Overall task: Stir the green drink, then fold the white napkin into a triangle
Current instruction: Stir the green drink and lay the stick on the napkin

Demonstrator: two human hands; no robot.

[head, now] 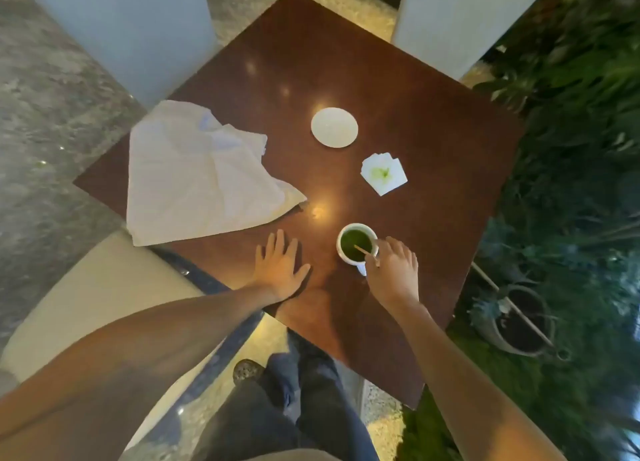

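Partly hidden cup handle behind right hand (393,270) pinching stick (365,251); left hand (278,266) spread flat.

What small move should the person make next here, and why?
Probably circle the stick through the green drink: the right hand pinches it with its tip in the cup, while the white napkin lies crumpled and unfolded, and the left hand rests flat.

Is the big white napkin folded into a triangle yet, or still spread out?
Still spread out. The napkin lies crumpled and loosely open on the table, with no triangle shape; neither hand touches it.
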